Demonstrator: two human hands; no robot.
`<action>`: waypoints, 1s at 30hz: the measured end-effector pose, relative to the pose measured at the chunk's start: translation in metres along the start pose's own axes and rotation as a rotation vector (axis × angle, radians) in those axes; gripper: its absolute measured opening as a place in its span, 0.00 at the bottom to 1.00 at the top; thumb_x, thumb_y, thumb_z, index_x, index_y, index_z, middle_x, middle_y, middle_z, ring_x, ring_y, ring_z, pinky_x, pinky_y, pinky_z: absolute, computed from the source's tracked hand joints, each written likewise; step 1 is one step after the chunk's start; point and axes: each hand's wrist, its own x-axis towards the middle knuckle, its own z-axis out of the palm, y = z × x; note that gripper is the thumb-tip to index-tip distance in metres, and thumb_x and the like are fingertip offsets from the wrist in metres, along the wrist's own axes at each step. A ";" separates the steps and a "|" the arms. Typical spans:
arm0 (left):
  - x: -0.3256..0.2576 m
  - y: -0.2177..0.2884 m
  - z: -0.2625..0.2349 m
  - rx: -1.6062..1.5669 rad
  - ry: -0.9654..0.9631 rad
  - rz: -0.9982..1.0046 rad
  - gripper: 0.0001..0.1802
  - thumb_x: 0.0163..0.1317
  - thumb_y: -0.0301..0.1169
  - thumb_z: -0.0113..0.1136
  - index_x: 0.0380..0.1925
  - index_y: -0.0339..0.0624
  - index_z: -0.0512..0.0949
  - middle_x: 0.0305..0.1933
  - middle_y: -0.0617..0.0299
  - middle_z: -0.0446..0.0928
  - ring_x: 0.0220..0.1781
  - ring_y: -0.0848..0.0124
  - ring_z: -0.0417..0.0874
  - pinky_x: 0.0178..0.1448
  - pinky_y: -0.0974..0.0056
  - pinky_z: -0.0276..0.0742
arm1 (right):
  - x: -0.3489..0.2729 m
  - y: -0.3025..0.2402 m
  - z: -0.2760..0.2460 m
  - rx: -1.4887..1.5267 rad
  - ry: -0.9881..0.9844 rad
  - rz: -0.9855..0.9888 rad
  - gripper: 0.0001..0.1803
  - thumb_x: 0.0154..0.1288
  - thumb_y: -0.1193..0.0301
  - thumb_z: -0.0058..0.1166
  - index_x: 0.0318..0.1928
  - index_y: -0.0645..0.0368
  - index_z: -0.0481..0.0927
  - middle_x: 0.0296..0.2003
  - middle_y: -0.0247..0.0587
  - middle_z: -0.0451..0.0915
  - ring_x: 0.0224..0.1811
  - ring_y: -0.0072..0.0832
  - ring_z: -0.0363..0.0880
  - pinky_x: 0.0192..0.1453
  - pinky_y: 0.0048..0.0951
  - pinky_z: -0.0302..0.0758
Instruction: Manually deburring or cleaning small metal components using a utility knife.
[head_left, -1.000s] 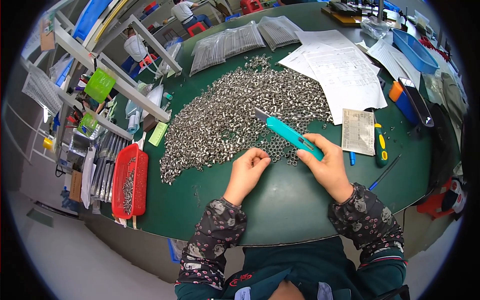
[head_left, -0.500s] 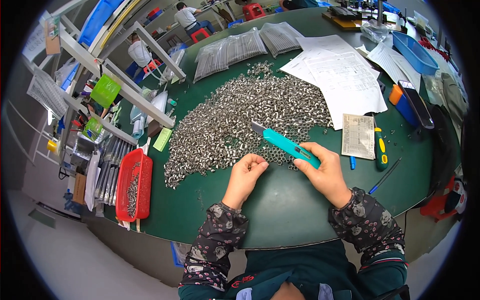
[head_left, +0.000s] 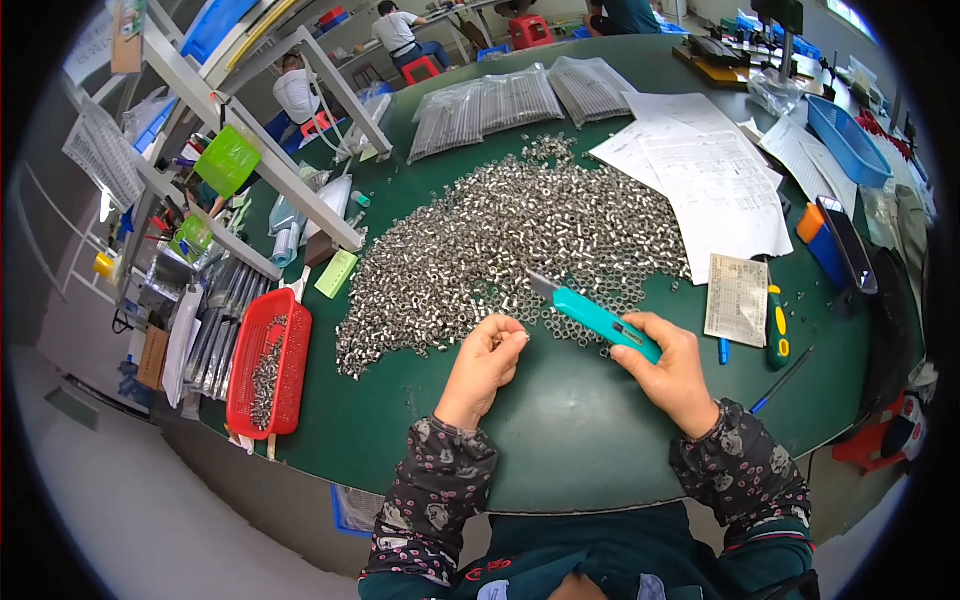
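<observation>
My right hand (head_left: 672, 372) is closed round the handle of a teal utility knife (head_left: 598, 318). The knife's blade points up and to the left, over the near edge of a wide heap of small shiny metal rings (head_left: 520, 225). To the left of the knife, my left hand (head_left: 478, 372) is closed in a pinch just in front of the heap. A tiny bit of shiny metal, which looks like one of the rings, shows at its fingertips. Most of that piece is hidden by the thumb and finger.
A red plastic basket (head_left: 298, 362) partly filled with metal pieces stands at the left table edge. Bagged metal tubes (head_left: 520, 102) and paper sheets (head_left: 715, 195) lie beyond the heap. At right are a printed card (head_left: 737, 300), a yellow-green screwdriver (head_left: 777, 335), a pen (head_left: 782, 380) and a phone (head_left: 845, 245).
My view has shifted slightly, moving the table's things rightward in the picture. My left hand has turned a little, and a bit of metal now shows at its fingertips. The knife stays in my right hand.
</observation>
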 end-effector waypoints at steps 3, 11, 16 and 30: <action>-0.002 0.005 -0.010 -0.370 -0.020 0.011 0.02 0.59 0.25 0.47 0.32 0.41 0.68 0.24 0.66 0.64 0.17 0.83 0.57 0.14 0.80 0.48 | -0.002 -0.002 0.001 -0.068 -0.083 0.032 0.15 0.48 0.68 0.60 0.36 0.61 0.76 0.26 0.46 0.76 0.26 0.38 0.76 0.30 0.30 0.70; 0.004 -0.005 -0.025 -0.623 -0.045 0.035 0.05 0.61 0.26 0.45 0.35 0.40 0.69 0.26 0.63 0.66 0.18 0.82 0.59 0.14 0.79 0.51 | -0.006 -0.003 0.004 -0.085 -0.257 0.091 0.16 0.48 0.64 0.59 0.36 0.59 0.77 0.27 0.47 0.77 0.28 0.40 0.77 0.31 0.31 0.72; 0.005 -0.007 -0.022 -0.584 -0.055 0.028 0.06 0.63 0.29 0.44 0.35 0.39 0.70 0.27 0.64 0.67 0.18 0.83 0.59 0.14 0.80 0.51 | -0.005 -0.004 0.004 -0.096 -0.315 0.123 0.17 0.48 0.63 0.59 0.37 0.58 0.78 0.28 0.47 0.78 0.29 0.40 0.78 0.33 0.32 0.72; 0.003 -0.012 -0.016 -0.410 -0.023 0.058 0.07 0.62 0.31 0.48 0.34 0.39 0.71 0.22 0.68 0.67 0.15 0.85 0.56 0.14 0.81 0.49 | -0.004 -0.005 0.001 -0.075 -0.395 0.211 0.15 0.50 0.61 0.57 0.36 0.57 0.79 0.28 0.44 0.78 0.30 0.39 0.77 0.34 0.32 0.72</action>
